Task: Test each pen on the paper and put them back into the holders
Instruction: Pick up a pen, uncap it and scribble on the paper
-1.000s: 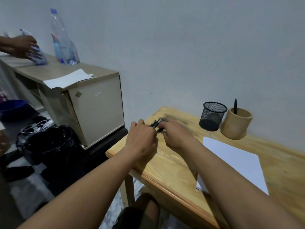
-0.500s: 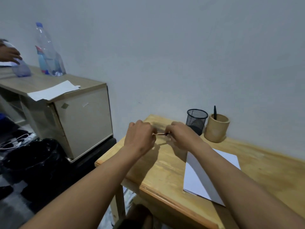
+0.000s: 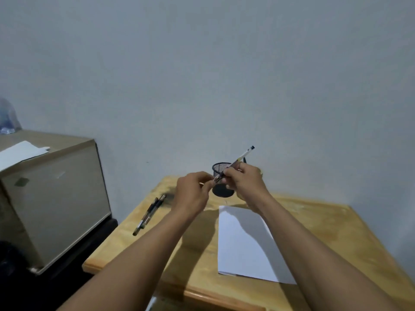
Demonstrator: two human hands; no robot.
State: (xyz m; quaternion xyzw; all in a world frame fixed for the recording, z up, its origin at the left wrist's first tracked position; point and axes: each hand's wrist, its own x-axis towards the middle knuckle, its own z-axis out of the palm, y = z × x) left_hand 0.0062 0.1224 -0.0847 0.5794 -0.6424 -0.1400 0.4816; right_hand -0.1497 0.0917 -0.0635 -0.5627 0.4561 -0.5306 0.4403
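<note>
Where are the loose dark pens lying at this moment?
In the head view, the dark pens lie side by side on the light wooden table, near its left edge, left of the left hand and the white paper sheet.

A plain grey-white wall fills the far side, softly and evenly lit. A light wooden table stands against it on the right. To the left sits a beige cabinet, with a white sheet on top.

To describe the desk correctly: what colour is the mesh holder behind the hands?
The mesh holder is black wire grid; the head view, the only one, shows it.
</note>
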